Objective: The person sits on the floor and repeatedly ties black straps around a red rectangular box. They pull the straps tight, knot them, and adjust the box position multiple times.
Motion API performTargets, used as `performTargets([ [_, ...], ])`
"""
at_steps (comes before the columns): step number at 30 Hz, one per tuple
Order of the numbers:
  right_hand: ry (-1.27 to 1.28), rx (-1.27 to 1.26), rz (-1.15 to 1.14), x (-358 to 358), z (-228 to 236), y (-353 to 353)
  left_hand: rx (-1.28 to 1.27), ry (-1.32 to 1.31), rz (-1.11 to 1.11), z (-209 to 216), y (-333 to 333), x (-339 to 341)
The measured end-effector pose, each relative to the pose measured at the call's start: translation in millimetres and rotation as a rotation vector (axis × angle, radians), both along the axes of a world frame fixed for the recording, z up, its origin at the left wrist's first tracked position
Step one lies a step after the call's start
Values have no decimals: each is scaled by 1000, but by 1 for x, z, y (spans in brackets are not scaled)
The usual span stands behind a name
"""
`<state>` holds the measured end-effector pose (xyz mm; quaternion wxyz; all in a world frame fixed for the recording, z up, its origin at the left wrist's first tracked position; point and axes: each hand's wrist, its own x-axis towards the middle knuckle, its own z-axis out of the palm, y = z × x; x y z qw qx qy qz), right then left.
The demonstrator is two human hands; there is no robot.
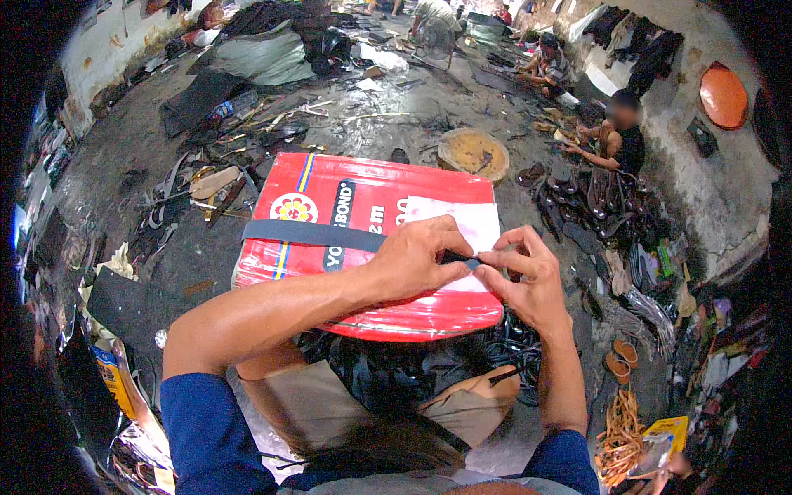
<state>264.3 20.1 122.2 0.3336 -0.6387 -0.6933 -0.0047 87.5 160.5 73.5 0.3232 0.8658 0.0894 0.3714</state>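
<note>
Scraps (214, 182) cover the rough grey floor (136, 157). A flat, dark strip (313, 235) crosses your shiny red block (371, 318). Your left grip (450, 256) pinches its end tight; your right grip (483, 264) pinches there too. A round orange disc (723, 96) is on the wall (709, 190).

1. Left forearm (272, 318): slants inward across the body, elbow bent and set out to the side.
2. Left hand (417, 256): back upward, fingers curled, thumb and index finger pinched.
3. Right forearm (563, 384): nearly straight ahead.
4. Right hand (530, 276): faces the left, fingers bent, thumb and index finger pinched just beside it.
</note>
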Motion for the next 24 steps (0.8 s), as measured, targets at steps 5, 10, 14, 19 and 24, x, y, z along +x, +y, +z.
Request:
performTargets([
  [5, -7, 53, 19, 2, -3, 2, -20, 25, -8, 1, -2, 1],
  [10, 117, 75, -18, -1, -14, 4, 21, -41, -15, -2, 1, 2],
  [14, 356, 20, -139, -13, -19, 9, -58, 13, 43, -1, -3, 2],
  [19, 524, 1, -99, 10, -44, 20, -4, 51, 63, 7, -6, 13],
  [24, 744, 91, -200, -2, -50, 13, -19, 116, 4, 23, -6, 14],
])
